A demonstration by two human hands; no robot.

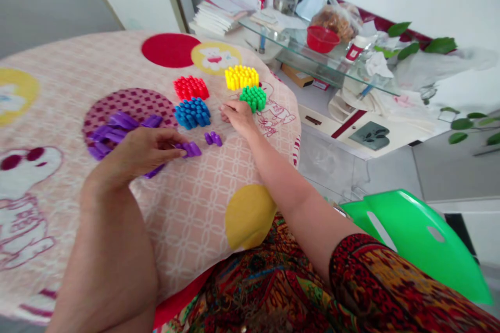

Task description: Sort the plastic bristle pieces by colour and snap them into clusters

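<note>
My left hand (152, 148) is closed, thumb and fingers pinching a purple plastic piece (192, 149) just above or at the cloth; I cannot tell which. Under and behind that hand lies a loose heap of purple pieces (113, 130), partly hidden by it. A few small purple pieces (213, 139) stand close together between my hands. My right hand (237, 116) rests with curled fingers by the green cluster (253, 99); what its fingertips hold, if anything, is hidden. Small upright peg-like pieces form the blue cluster (192, 113), red cluster (191, 87) and yellow cluster (241, 77).
A patterned pink cloth (187, 208) covers the rounded table. Beyond its right edge is a glass shelf (289, 41) with a red bowl (322, 39), bags and a cup (356, 48). Papers (219, 15) are stacked behind. A green plastic chair (422, 239) stands at right.
</note>
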